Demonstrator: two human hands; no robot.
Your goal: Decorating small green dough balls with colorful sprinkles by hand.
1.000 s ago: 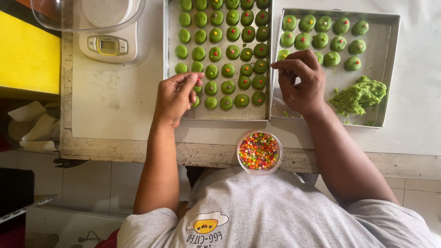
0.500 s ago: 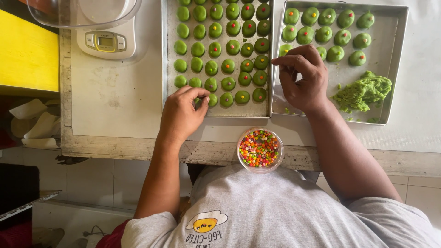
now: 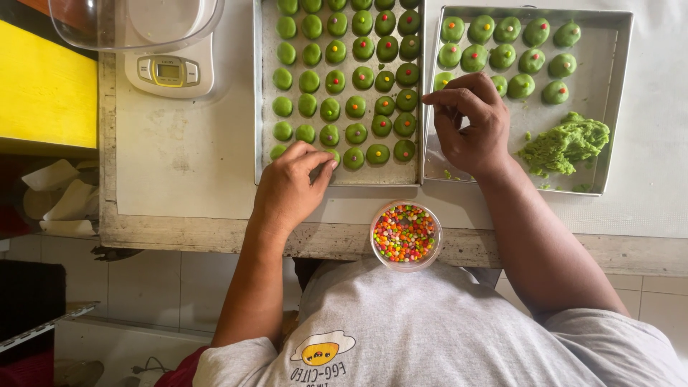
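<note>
- Nearest the person, at the surface's (image 3: 179, 154) front edge, a small clear bowl of coloured candy bits (image 3: 405, 234) sits between the two forearms, just short of both trays.
- The left hand (image 3: 290, 188) lies at 10 o'clock from the bowl, fingers curled narrow, with the fingertips bunched at the near left corner of the left tray (image 3: 264, 93). They touch or almost touch a green dough ball in the front row (image 3: 334, 155); whether anything is pinched between them cannot be told.
- The left tray is a long metal pan filled with rows of green dough balls (image 3: 356, 107), many carrying a single coloured candy on top, a few at the left side bare.
- The right hand (image 3: 469, 122) sits at 1 o'clock from the bowl, over the left part of the right tray (image 3: 620, 93). Its thumb and forefinger are pinched close together, pointing toward 9 o'clock by the tray's left wall; what they hold is too small to tell.
- In the right tray, topped green balls (image 3: 521, 59) fill the far rows, and a loose heap of green dough (image 3: 565, 142) lies at 3 o'clock from the right hand.
- Farther off, at 10 o'clock from the left tray, a white kitchen scale (image 3: 170, 72) stands under a clear plastic bowl (image 3: 136, 21).
</note>
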